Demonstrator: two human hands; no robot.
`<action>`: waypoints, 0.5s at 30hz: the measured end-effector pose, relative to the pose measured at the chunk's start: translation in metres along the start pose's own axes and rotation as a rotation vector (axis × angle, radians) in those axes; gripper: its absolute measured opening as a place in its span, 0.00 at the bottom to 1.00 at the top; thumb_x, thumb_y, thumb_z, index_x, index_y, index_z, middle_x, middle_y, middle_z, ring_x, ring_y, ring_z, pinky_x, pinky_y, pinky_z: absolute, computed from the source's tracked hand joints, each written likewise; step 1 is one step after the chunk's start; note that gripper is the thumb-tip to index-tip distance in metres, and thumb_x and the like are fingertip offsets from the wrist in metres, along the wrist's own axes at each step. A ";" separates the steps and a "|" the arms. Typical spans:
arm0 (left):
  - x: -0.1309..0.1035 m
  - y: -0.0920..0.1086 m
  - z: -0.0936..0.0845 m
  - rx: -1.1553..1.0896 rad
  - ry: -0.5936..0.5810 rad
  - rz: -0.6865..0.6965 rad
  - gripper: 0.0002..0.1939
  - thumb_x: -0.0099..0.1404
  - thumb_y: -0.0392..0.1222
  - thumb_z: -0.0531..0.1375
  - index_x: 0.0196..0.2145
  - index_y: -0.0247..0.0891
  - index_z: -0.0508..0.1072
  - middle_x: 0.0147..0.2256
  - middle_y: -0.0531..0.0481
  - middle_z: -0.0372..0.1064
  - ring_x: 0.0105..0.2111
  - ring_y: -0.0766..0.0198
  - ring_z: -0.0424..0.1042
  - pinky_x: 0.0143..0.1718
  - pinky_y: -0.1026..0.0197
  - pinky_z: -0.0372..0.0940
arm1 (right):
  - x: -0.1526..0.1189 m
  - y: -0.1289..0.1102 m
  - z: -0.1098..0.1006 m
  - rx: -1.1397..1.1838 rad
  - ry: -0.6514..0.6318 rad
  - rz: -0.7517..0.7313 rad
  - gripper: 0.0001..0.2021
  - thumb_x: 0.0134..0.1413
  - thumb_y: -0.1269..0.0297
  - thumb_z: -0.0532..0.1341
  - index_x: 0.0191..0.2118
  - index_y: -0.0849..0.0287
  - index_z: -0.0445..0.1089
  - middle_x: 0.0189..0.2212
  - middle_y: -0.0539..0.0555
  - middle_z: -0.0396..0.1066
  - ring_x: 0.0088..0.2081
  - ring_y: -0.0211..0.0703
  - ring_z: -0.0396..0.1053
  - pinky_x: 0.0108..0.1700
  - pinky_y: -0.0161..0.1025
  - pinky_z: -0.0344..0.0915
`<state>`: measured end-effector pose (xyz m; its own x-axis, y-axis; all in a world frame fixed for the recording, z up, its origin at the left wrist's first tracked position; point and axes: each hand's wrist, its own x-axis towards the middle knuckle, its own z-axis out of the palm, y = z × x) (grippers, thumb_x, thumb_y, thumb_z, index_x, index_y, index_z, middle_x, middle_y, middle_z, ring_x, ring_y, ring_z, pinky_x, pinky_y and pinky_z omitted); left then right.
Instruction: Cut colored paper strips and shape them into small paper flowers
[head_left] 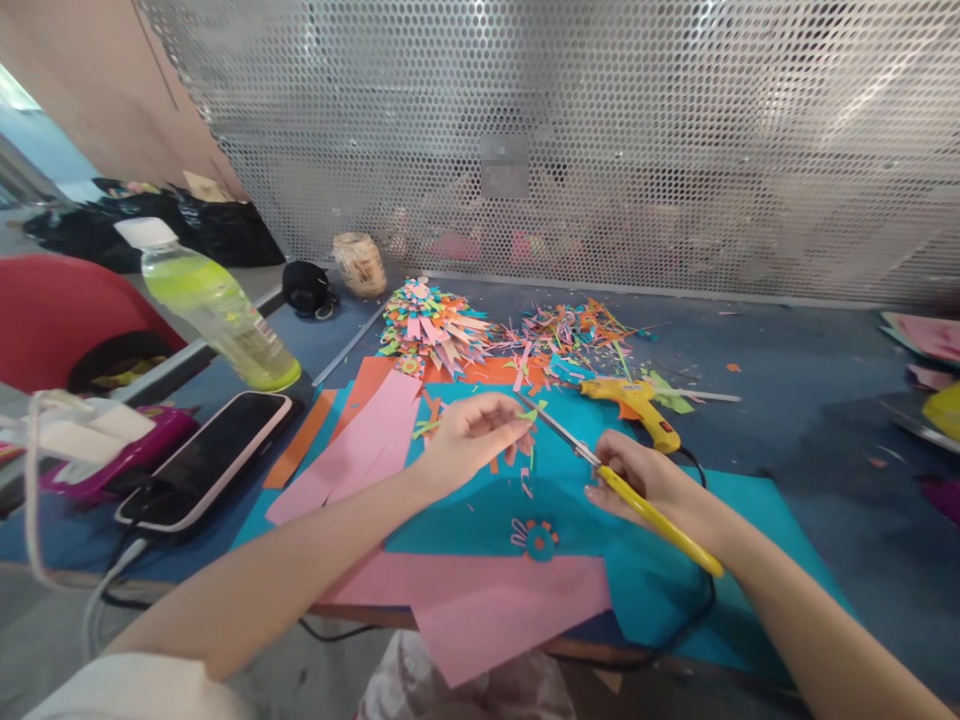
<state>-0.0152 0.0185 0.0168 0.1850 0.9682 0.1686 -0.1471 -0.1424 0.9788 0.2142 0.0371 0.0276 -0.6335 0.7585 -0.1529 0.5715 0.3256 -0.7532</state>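
Note:
My left hand (486, 432) pinches a small light-green paper strip (534, 410) above the blue paper sheet (465, 525). My right hand (637, 478) is closed around yellow-handled scissors (652, 515). Their metal blades (559, 428) point up and left, the tips beside the green strip; whether they touch it I cannot tell. Below the hands lies a round blue paper flower (541, 540) with an orange centre and a pink paper loop at its left. Pink paper (510, 620) hangs over the table's front edge, and more pink strips (375, 440) lie left of my left hand.
A yellow hot glue gun (637, 400) lies behind my right hand, its cord running right. Farther back are a pile of fringed paper pieces (435, 325) and paper scraps (577, 325). At left are a bottle (225, 310) and a phone (210, 455). A perforated metal panel (600, 150) closes the back.

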 end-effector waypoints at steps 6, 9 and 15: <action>0.001 0.008 0.001 0.042 0.010 -0.025 0.08 0.57 0.42 0.61 0.27 0.34 0.68 0.21 0.53 0.69 0.17 0.71 0.66 0.19 0.67 0.62 | 0.000 0.002 0.000 0.017 -0.008 -0.008 0.14 0.50 0.56 0.59 0.31 0.56 0.52 0.21 0.43 0.52 0.23 0.32 0.49 0.22 0.32 0.47; 0.002 0.010 0.002 0.017 0.023 -0.031 0.09 0.55 0.42 0.62 0.27 0.34 0.69 0.20 0.53 0.69 0.17 0.70 0.67 0.19 0.67 0.62 | 0.000 0.004 0.000 0.003 0.006 -0.006 0.15 0.50 0.54 0.59 0.31 0.56 0.53 0.21 0.43 0.52 0.23 0.32 0.49 0.22 0.32 0.47; 0.002 -0.001 0.002 -0.079 0.022 -0.099 0.09 0.55 0.43 0.62 0.29 0.34 0.70 0.23 0.51 0.71 0.19 0.68 0.68 0.18 0.66 0.61 | 0.000 0.001 0.000 0.010 0.032 0.000 0.16 0.49 0.52 0.58 0.31 0.57 0.54 0.20 0.43 0.52 0.23 0.32 0.50 0.22 0.32 0.46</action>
<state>-0.0126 0.0200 0.0160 0.1810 0.9811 0.0686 -0.2057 -0.0305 0.9781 0.2146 0.0376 0.0264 -0.6163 0.7763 -0.1323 0.5664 0.3203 -0.7593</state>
